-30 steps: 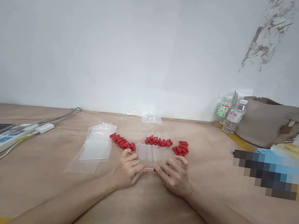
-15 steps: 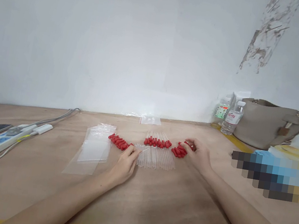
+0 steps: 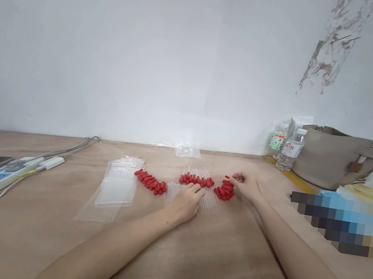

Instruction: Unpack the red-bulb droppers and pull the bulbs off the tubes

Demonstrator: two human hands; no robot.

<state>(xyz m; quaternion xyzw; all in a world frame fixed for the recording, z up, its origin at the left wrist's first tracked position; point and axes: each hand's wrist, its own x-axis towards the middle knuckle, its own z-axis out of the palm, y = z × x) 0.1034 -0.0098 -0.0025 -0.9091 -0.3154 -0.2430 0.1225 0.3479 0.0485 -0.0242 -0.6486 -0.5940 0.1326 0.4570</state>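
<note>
My left hand (image 3: pixel 186 202) lies over a row of thin clear tubes (image 3: pixel 210 203), its fingers curled and pressed together on them; whatever they pinch is hidden. Behind it sits a row of red rubber bulbs (image 3: pixel 197 180) with clear stems (image 3: pixel 195 170) pointing at the wall. My right hand (image 3: pixel 247 187) is closed, pinching a red rubber bulb (image 3: pixel 227 177) between thumb and finger. Just below that is a small pile of loose red bulbs (image 3: pixel 225 192). Another curved pile of red bulbs (image 3: pixel 150 182) rests left of the tubes.
Clear plastic bags (image 3: pixel 117 185) lie stacked on the left, and a small bag (image 3: pixel 187 152) is by the wall. A power strip (image 3: pixel 3 176) with cables is far left. Two bottles (image 3: pixel 290 149), a grey bag (image 3: pixel 332 158) and a blue package (image 3: pixel 335 205) stand or lie right.
My left hand has moved right, from the left pile of bulbs onto the clear tubes. My right hand has drawn slightly away from its pile, with one red bulb at its fingertips.
</note>
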